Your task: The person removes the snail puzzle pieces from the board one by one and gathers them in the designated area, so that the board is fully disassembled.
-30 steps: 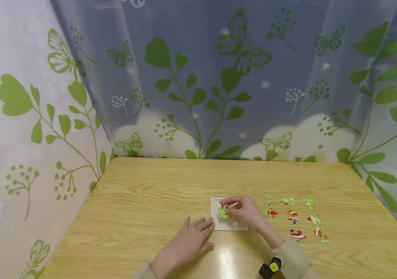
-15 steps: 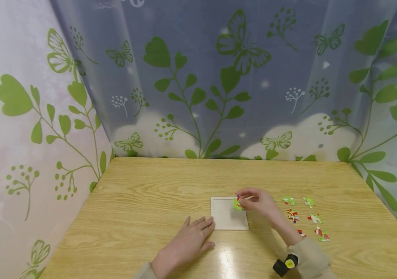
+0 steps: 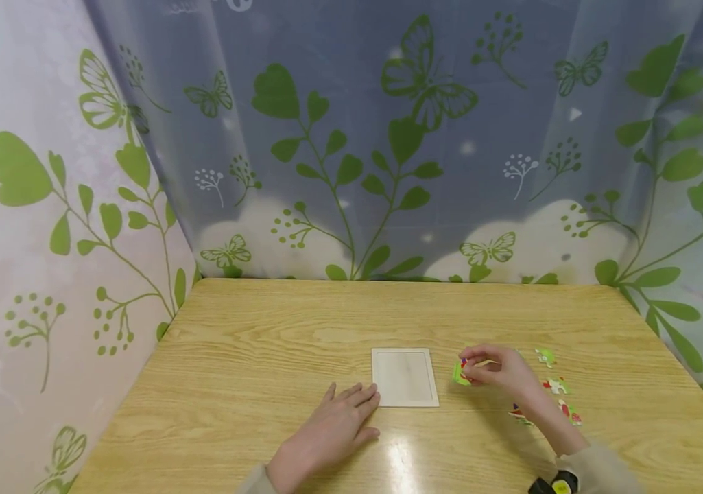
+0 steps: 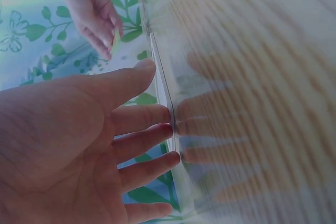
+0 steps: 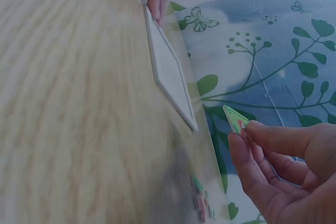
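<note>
My right hand (image 3: 505, 376) pinches a green jigsaw puzzle piece (image 3: 459, 374) with red and blue on it, between thumb and fingers, to the right of a square white puzzle tray (image 3: 405, 379). In the right wrist view the puzzle piece (image 5: 235, 119) is held tilted above the table. The tray lies flat with nothing in it. My left hand (image 3: 335, 424) rests on the table with its fingers straight, fingertips at the tray's lower left edge. Seen from the left wrist, those fingertips (image 4: 167, 114) meet the tray's side.
Several loose puzzle pieces lie on the wooden table (image 3: 252, 357) to the right, among them a green one (image 3: 546, 357), a white and red one (image 3: 556, 386) and a pink one (image 3: 568, 412). My right hand and forearm cover others. A leaf-patterned curtain (image 3: 351, 137) hangs behind the table.
My right hand has carried the pinched puzzle piece from over the tray rightward, past the tray's right edge. My left hand has stayed at the tray.
</note>
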